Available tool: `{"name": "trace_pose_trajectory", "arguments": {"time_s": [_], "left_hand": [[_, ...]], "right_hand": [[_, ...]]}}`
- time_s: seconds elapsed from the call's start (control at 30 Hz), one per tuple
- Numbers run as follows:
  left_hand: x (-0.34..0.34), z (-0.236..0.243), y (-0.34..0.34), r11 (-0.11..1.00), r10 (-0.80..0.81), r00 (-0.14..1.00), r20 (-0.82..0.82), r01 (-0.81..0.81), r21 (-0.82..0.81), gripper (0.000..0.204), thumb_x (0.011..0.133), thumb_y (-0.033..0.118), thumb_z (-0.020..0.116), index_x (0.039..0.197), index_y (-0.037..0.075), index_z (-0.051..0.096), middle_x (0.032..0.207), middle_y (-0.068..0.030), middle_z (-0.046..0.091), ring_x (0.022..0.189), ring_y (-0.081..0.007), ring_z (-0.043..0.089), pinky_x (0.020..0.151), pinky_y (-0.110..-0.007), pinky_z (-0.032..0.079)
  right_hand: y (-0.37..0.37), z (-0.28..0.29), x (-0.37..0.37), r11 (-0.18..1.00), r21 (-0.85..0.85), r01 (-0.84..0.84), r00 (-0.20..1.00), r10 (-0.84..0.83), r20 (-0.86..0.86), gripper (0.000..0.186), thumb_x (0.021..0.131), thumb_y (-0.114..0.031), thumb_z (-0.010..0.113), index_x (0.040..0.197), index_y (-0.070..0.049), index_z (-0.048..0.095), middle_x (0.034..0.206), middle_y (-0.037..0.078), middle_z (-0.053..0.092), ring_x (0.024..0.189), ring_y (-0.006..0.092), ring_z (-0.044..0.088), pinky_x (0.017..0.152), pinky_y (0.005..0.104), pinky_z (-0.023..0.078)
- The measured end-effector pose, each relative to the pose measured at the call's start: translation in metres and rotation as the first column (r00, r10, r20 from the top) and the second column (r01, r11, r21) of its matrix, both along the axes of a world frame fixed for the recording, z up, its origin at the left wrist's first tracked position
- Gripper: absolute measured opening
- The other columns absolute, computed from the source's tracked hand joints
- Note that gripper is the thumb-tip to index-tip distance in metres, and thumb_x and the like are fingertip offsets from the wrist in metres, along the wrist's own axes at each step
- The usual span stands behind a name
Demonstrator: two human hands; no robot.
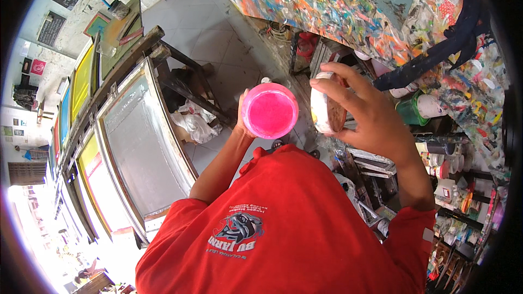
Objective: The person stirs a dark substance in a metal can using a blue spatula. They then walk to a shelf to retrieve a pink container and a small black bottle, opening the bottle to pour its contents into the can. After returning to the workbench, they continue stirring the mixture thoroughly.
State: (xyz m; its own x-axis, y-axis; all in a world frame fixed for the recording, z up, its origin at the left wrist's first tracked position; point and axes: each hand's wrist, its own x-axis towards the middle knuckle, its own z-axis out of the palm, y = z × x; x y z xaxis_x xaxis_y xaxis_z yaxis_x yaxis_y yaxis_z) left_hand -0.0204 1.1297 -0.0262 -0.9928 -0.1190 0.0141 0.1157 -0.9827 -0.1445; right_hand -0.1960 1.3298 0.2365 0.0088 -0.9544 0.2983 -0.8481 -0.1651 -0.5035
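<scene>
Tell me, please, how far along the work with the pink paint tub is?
Done: the lid is off, held in the right hand. In hand: the left hand holds the open tub, full of pink paint. Left: no paint shows on the screen frame beside it.

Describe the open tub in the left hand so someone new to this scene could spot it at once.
Start from the red shirt filling the lower frame; the two hands rise just above it. The left hand cups the tub from behind, beside the right hand, which holds a round lid. The tub is the only round container filled with bright pink paint.
</scene>
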Motion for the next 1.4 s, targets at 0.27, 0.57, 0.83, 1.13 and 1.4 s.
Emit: {"name": "trace_pose_trajectory", "arguments": {"time_s": [0.27, 0.57, 0.83, 1.13, 1.4], "left_hand": [[-0.005, 0.036, -0.008, 0.950, 0.100, 0.964, 0.245, -0.020, -0.312, 0.064, 0.098, 0.053, 0.035, 0.142, 0.007, 0.041, 0.143, -0.0147, 0.047, 0.130, -0.0325, 0.048, 0.108, -0.051, 0.040], [-0.002, 0.035, -0.026, 0.947, 0.161, 0.894, 0.417, -0.021, -0.320, 0.079, 0.085, 0.071, 0.044, 0.142, 0.016, 0.043, 0.139, -0.0132, 0.051, 0.126, -0.0344, 0.051, 0.101, -0.058, 0.045], [-0.042, 0.041, -0.055, 0.847, 0.436, 0.773, 0.461, -0.179, -0.501, 0.066, 0.094, 0.059, 0.040, 0.138, 0.011, 0.046, 0.131, -0.0114, 0.057, 0.120, -0.0286, 0.056, 0.101, -0.050, 0.043], [-0.118, 0.016, -0.140, 0.554, 0.763, 0.573, 0.299, -0.342, -0.759, 0.042, 0.097, 0.026, 0.052, 0.132, 0.006, 0.039, 0.119, -0.0092, 0.055, 0.108, -0.0217, 0.057, 0.095, -0.038, 0.046], [-0.139, 0.037, -0.238, 0.666, 0.687, 0.655, 0.315, -0.393, -0.634, 0.060, 0.094, 0.043, 0.052, 0.138, 0.004, 0.041, 0.131, -0.0140, 0.055, 0.121, -0.0259, 0.055, 0.106, -0.044, 0.040]], "right_hand": [[-0.040, -0.001, 0.020, 0.995, 0.073, -0.074, 0.996, 0.070, 0.054, 0.095, 0.059, -0.021, 0.088, 0.143, -0.013, 0.042, 0.138, 0.015, 0.045, 0.119, 0.0345, 0.054, 0.095, 0.0427, 0.048], [-0.094, -0.037, 0.001, 0.976, 0.218, -0.019, 0.997, 0.036, -0.075, 0.097, 0.065, -0.027, 0.085, 0.148, -0.017, 0.037, 0.139, 0.017, 0.045, 0.125, 0.0378, 0.048, 0.104, 0.0454, 0.041], [-0.138, -0.090, -0.057, 0.979, 0.197, 0.044, 0.997, -0.055, 0.048, 0.095, 0.073, -0.037, 0.080, 0.148, -0.007, 0.031, 0.131, 0.023, 0.048, 0.120, 0.0420, 0.050, 0.100, 0.0455, 0.043], [-0.226, -0.149, -0.120, 0.818, 0.379, 0.433, 0.759, -0.558, 0.337, 0.053, 0.098, -0.042, 0.048, 0.127, 0.003, 0.048, 0.115, 0.029, 0.061, 0.108, 0.0462, 0.058, 0.090, 0.0489, 0.046], [-0.317, -0.129, -0.164, 0.970, -0.237, -0.056, 0.958, 0.118, 0.261, 0.077, 0.097, -0.050, 0.043, 0.148, 0.005, 0.027, 0.152, 0.031, 0.024, 0.142, 0.0443, 0.026, 0.114, 0.0494, 0.024]]}}
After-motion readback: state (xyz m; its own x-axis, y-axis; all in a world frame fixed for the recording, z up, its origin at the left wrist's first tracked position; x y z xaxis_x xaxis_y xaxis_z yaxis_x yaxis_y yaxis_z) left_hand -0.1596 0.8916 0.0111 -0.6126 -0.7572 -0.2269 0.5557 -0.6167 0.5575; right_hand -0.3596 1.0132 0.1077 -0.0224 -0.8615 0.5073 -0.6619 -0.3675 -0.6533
